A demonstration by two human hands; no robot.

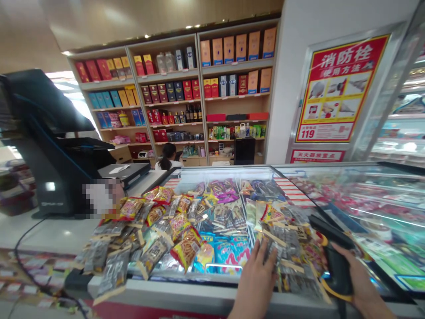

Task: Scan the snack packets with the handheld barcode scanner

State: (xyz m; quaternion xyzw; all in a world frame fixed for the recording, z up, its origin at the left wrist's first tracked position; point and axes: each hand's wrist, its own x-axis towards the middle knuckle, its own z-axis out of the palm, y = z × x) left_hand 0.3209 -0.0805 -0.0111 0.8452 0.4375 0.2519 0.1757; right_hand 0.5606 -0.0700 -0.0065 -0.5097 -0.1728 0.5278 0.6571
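Both hands sit at the near rim of the chest freezer (199, 290), whose glass lid carries a loose heap of snack packets (179, 230). The heap covers the left and middle of the lid. At the near-left corner several packets overhang the rim. Bare glass shows only on the right half of the lid, beyond the right hand.

Left hand (257, 272): open, fingers spread and laid flat, fingertips resting on the grey packets (287, 241) at the right side of the heap. It grips nothing.

Right hand (360, 283): closed around the handle of a black scanner (332, 248) with yellow trim. The scanner head points up and left over the right edge of the heap, near the left hand but apart from it.

Surroundings: a white counter (49, 235) adjoins the freezer on the left and carries a dark till terminal (49, 146). A cable (20, 252) runs over the counter edge. Blue packets (229, 250) lie just left of the left hand. Wall shelves (232, 88) of boxed goods stand behind, well apart, with a person (168, 155) seated in front of them. A red poster (338, 88) hangs on the right wall.
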